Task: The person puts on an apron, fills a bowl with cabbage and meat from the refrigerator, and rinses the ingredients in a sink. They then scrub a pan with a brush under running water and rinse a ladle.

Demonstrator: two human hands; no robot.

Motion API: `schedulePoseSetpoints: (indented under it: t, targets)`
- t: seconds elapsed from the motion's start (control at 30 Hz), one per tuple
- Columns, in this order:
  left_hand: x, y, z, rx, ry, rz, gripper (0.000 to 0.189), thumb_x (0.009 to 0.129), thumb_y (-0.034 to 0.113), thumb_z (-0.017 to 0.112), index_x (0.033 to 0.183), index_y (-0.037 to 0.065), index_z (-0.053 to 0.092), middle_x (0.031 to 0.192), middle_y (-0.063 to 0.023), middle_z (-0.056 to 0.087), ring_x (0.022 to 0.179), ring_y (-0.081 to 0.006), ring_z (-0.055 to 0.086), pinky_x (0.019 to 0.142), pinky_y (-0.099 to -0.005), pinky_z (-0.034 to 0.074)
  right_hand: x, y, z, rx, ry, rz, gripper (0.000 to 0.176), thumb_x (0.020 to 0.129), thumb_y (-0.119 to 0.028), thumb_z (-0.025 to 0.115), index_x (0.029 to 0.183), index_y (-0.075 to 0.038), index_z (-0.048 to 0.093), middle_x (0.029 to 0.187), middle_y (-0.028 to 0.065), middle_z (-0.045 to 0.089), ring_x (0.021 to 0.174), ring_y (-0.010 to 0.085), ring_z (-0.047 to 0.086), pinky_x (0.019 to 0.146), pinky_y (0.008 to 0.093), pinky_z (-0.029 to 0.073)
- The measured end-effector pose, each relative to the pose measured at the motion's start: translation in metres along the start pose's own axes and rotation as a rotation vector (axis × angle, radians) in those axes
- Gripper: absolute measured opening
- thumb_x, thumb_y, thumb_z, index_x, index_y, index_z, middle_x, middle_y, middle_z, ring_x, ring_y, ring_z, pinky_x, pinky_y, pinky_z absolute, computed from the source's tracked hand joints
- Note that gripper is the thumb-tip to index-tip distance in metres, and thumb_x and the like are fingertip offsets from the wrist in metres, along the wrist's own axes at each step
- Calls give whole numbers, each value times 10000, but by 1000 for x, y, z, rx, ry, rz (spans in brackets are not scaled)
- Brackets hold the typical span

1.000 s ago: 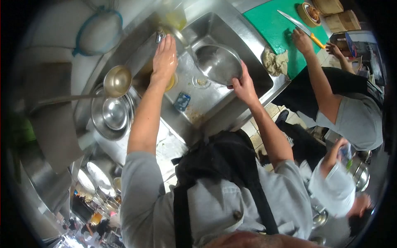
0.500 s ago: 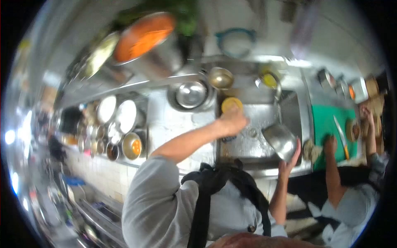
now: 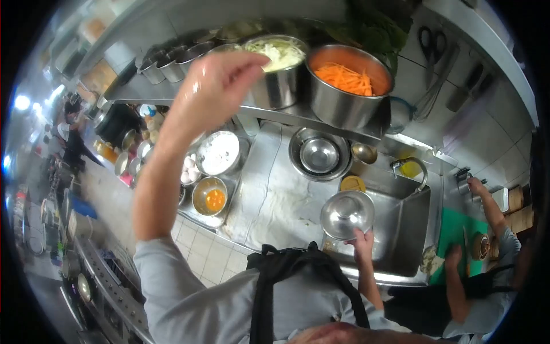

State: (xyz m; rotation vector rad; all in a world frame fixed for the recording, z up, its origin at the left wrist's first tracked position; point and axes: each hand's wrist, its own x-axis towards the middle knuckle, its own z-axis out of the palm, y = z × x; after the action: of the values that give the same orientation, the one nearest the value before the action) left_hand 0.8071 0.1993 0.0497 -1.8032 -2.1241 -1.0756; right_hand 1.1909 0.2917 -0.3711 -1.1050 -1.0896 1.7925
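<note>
Bowl (image 3: 347, 215), round, silvery and shiny.

Raised metal shelf (image 3: 301, 114): deep steel pot of orange shredded carrot (image 3: 342, 110) at right end, deep steel pot of pale green shreds (image 3: 278, 93) just to its left. On the metal bench (image 3: 266, 200), nested round steel bowls (image 3: 319, 156) lie left of the rectangular steel sink (image 3: 401, 278), with the green rectangular cutting board (image 3: 452, 230) right of it. At bench left, round steel bowl of orange yolks (image 3: 200, 194) before round bowl of white contents (image 3: 217, 152).
</note>
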Motion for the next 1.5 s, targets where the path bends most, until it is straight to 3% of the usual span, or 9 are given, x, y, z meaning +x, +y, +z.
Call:
schedulePoseSetpoints:
  t: [0.2,0.27,0.47,0.57,0.77,0.83,0.93,1.17,1.5]
  targets:
    - [88,-117,-46,310,103,83,268,923,169,614,1135,49,725,921,-133,731,841,-235,691,791,-340,527,11,42,71,-158,-217,51,306,950,-143,595,1215,7,568,1068,109,664,841,197,679,570,337,603]
    - [127,-141,-38,311,91,182,271,913,167,608,1128,49,724,952,-153,730,888,-272,701,819,-363,532,4,50,90,-127,-258,59,384,969,-145,592,1324,-21,516,1109,109,656,860,190,678,586,330,612]
    - [219,-150,40,225,-194,451,320,882,178,628,1186,103,691,1143,-156,707,1076,-324,668,923,-418,527,-33,64,132,-97,-172,70,389,959,-168,635,1306,-22,535,1070,102,666,856,188,675,586,329,596]
    - [243,-151,67,449,-328,492,354,869,215,649,1212,130,684,1155,-156,703,1085,-347,662,942,-438,521,-39,73,122,-108,-82,36,380,951,-146,630,1298,-16,547,1066,106,668,850,195,675,583,325,594]
    - [263,-131,77,747,-497,478,374,897,277,627,1243,141,664,1135,-164,704,1084,-346,665,940,-462,522,-47,53,128,-41,94,72,379,939,-138,613,1288,-2,555,1066,109,666,849,188,670,588,313,586]
    - [276,-121,74,657,-724,405,449,960,366,568,1357,159,594,1265,-172,659,1172,-347,628,1004,-462,491,-47,50,132,-9,120,87,383,939,-135,606,1291,6,554,1075,107,661,862,177,664,596,308,585]
    - [239,-104,71,353,-779,474,541,1006,452,496,1465,166,490,1403,-174,575,1276,-337,564,1078,-453,437,-42,46,133,-24,112,114,381,944,-158,602,1285,5,558,1087,107,660,865,180,664,595,304,584]
    - [254,-116,109,229,-749,589,597,1005,473,512,1506,161,428,1435,-175,547,1305,-325,541,1110,-438,408,-15,67,128,-14,8,115,337,949,-154,625,1246,-6,569,1063,118,671,844,206,678,585,335,602]
    - [251,-113,125,342,-631,377,497,994,362,540,1432,131,497,1347,-175,612,1215,-347,605,1047,-447,463,2,73,105,-51,-110,138,353,972,-134,566,1296,-4,514,1085,123,667,846,219,690,582,333,606]
